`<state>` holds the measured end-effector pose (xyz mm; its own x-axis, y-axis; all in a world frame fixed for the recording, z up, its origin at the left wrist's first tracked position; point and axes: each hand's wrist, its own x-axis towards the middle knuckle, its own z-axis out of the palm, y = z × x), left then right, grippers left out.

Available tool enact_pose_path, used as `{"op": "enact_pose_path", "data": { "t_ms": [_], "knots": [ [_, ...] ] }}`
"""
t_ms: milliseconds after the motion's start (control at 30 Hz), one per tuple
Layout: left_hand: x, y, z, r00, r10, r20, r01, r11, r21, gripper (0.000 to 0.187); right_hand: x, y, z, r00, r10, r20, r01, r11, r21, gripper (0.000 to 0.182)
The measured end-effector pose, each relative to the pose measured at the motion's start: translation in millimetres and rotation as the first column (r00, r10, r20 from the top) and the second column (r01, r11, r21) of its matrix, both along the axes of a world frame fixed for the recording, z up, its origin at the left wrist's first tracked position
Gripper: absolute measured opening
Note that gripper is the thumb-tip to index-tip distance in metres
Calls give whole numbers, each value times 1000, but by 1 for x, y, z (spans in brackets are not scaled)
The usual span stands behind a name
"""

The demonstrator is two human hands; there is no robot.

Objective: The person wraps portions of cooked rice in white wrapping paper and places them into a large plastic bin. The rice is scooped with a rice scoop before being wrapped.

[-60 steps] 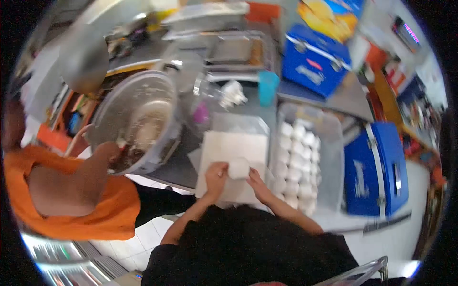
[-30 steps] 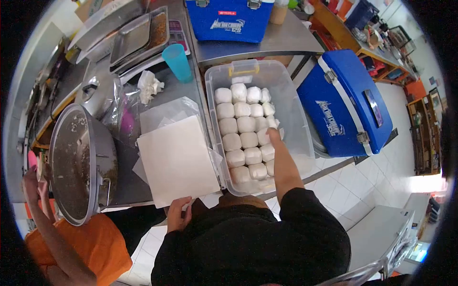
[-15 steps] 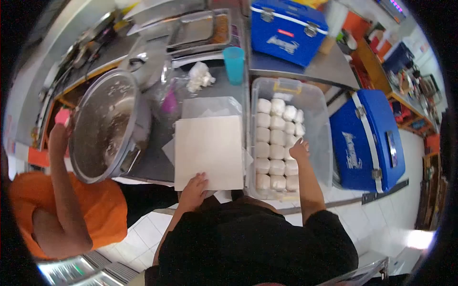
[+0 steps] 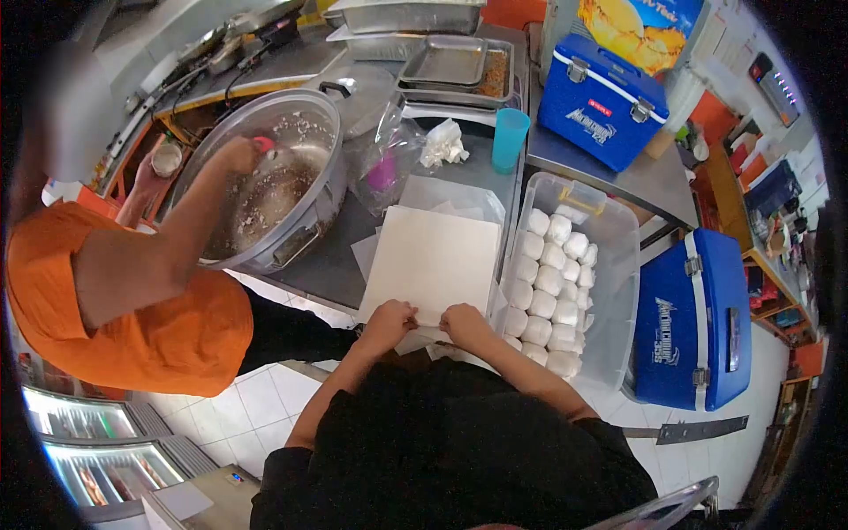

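Observation:
A stack of cream paper sheets lies on the dark metal table, above translucent sheets. My left hand pinches the stack's near edge at its left part. At the same edge, further right, my right hand has its fingers closed on the paper. To the right stands a clear plastic bin holding rows of round white wrapped pieces. A crumpled white paper and a turquoise cup are beyond the stack.
At the left a person in orange reaches with a red tool into a large metal pot and holds a small container. Blue coolers stand at the back and right. Metal trays are stacked behind.
My right hand has moved from the bin to the paper's near edge. My left hand has closed on the paper. The other person's hand has moved into the pot, and the view has shifted.

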<state>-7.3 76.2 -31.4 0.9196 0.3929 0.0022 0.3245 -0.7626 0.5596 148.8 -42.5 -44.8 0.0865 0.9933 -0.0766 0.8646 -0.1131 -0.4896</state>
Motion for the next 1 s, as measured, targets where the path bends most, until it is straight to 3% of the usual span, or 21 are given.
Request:
{"op": "enact_pose_path", "data": {
  "t_ms": [200, 300, 367, 400, 467, 533, 600, 667, 700, 733, 833, 1000],
  "knots": [
    [2, 6, 2, 999, 11, -33, -11, 1000, -7, 14, 8, 13, 7, 994, -68, -85, 72, 996, 44, 18],
    [2, 13, 5, 1000, 11, -5, -12, 990, -142, 15, 18, 21, 12, 987, -69, -147, 63, 997, -44, 22],
    [1, 16, 2, 993, 119, -20, -118, 919, -376, 16, 24, 24, 12, 975, -96, -201, 76, 992, -103, 23],
    [-1, 17, 0, 993, 118, -26, -119, 919, -377, 16, 26, 24, 12, 960, -126, -249, 89, 984, -154, 24],
    [-2, 20, -5, 997, 48, 57, -39, 988, -150, 13, 31, 19, 4, 947, -125, -297, 79, 983, -164, 24],
    [-7, 25, -16, 998, 13, 65, -9, 998, -57, 12, 31, 9, -13, 917, -104, -384, 101, 994, -28, 23],
    [-12, 22, -14, 997, -21, 74, 18, 999, 41, 11, 30, -4, -22, 946, -26, -324, 53, 996, 73, 20],
    [-20, 11, 0, 988, 126, 93, -138, 981, 139, 10, 30, -16, -28, 966, 48, -253, -4, 985, 172, 19],
    [-24, 11, -2, 988, 125, 93, -137, 980, 142, 10, 30, -21, -31, 937, 53, -346, 23, 977, 212, 17],
    [-30, 13, -6, 985, 124, 121, -139, 982, 125, 11, 28, -26, -33, 899, 63, -434, 52, 967, 249, 16],
    [-41, 19, -12, 973, 130, 190, -146, 986, 73, 14, 22, -32, -33, 893, 40, -447, 111, 946, 305, 19],
    [-54, 39, -30, 937, 202, 286, -182, 979, -94, 15, 21, -35, -31, 938, 96, -332, 54, 908, 416, 17]
  ]
}}
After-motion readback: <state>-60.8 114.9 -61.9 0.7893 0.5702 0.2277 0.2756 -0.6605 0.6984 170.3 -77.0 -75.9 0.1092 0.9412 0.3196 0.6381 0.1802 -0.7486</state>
